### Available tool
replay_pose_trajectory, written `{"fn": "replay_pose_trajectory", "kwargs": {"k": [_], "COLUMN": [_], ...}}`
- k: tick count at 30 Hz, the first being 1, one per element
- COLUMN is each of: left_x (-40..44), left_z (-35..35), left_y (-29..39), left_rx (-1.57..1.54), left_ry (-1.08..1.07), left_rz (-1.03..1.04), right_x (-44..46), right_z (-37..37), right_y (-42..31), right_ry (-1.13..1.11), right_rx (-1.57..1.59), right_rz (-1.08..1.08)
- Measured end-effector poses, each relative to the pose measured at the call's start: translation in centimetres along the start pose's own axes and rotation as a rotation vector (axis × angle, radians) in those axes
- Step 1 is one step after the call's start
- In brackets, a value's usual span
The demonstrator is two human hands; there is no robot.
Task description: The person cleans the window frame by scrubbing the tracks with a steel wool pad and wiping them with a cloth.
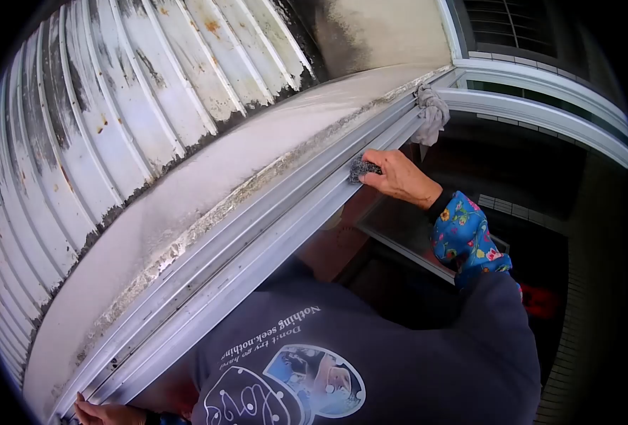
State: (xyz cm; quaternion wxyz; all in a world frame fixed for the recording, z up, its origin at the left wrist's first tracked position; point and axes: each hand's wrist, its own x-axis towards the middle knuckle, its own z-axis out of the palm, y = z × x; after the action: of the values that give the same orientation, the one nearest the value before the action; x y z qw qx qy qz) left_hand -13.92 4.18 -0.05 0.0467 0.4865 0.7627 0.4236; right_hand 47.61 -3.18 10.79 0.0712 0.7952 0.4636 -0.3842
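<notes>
My right hand (402, 177) is closed around a dark steel wool scourer (363, 169). The scourer presses against the inner rail of a pale metal window track (257, 234), which runs diagonally across the view. At the lower left, my left hand (108, 413) grips the window frame at the track's near end; the picture's edge cuts off part of it. A crumpled grey-white rag (432, 115) hangs over the track, a little beyond my right hand. Dark specks and grime lie in the grooves of the track.
Outside the track is a stained concrete ledge (207, 177) with a rough, crumbling edge. Past it lies a rusty corrugated metal roof (115, 92). White sliding window frames (533, 113) stand at the upper right. My dark sweatshirt (399, 347) leans close to the inner rail.
</notes>
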Motion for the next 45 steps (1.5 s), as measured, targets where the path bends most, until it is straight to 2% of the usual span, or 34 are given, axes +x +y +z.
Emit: {"fn": "replay_pose_trajectory", "kwargs": {"k": [3,7,10,13,14,16,21,23,24,25,27,28,30,34,37,39,42,43,45], "left_x": [-0.3,0.0,0.0,0.1,0.1,0.1,-0.5,-0.5,-0.3,-0.2,-0.2,-0.2,-0.3,0.0,-0.6,-0.6,-0.8,-1.0,-1.0], "left_z": [0.6,0.3,0.4,0.7,0.7,0.4,0.7,0.8,0.8,0.7,0.7,0.8,0.9,0.9,0.2,-1.1,-1.0,-0.9,-0.8], "left_y": [2.3,1.3,1.3,1.5,1.6,2.1,1.8,2.7,3.1,2.9,2.3,2.3,2.4,1.2,1.0,-0.1,-0.1,0.1,0.3], "left_rx": [0.01,0.029,0.036,0.017,0.01,0.007,-0.017,-0.009,-0.004,-0.002,-0.009,-0.011,-0.005,-0.032,-0.02,0.015,-0.001,-0.004,0.002], "left_ry": [0.024,0.007,0.031,0.035,0.035,0.056,0.062,0.079,0.091,0.091,0.088,0.097,0.123,0.126,0.183,0.102,0.128,0.136,0.158], "left_rz": [-0.016,-0.001,0.005,0.011,0.013,0.012,0.027,0.035,0.045,0.057,0.073,0.077,0.085,0.099,0.105,0.099,0.107,0.108,0.125], "right_x": [-0.7,1.2,3.4,3.6,3.4,2.6,-0.6,-1.3,-1.3,-1.2,-0.2,0.6,2.7,1.9,0.9,-0.1,-1.3,-1.7,-1.5], "right_z": [1.6,-2.5,-5.3,-4.9,-4.6,-3.6,2.4,4.8,4.7,4.0,1.1,-0.3,-3.1,-1.8,0.1,2.9,7.7,8.6,8.6], "right_y": [-1.7,6.3,13.1,13.8,13.7,11.2,-5.0,-6.5,-5.9,-5.2,-1.0,3.0,7.5,7.7,1.0,-5.0,-13.8,-15.1,-14.6], "right_ry": [0.05,0.149,0.197,0.298,0.316,0.214,-0.02,0.001,0.032,0.036,0.054,0.136,0.085,0.222,0.095,-0.068,-0.153,-0.203,-0.154], "right_rx": [0.048,-0.297,-0.48,-0.568,-0.573,-0.4,-0.089,-0.152,-0.012,-0.045,-0.343,-0.469,-0.514,-0.539,-0.444,-0.252,-0.151,-0.102,-0.103], "right_rz": [-0.038,0.242,0.249,0.295,0.224,0.187,0.04,-0.082,-0.087,-0.041,0.151,0.156,0.199,0.217,0.139,0.027,-0.224,-0.276,-0.3]}}
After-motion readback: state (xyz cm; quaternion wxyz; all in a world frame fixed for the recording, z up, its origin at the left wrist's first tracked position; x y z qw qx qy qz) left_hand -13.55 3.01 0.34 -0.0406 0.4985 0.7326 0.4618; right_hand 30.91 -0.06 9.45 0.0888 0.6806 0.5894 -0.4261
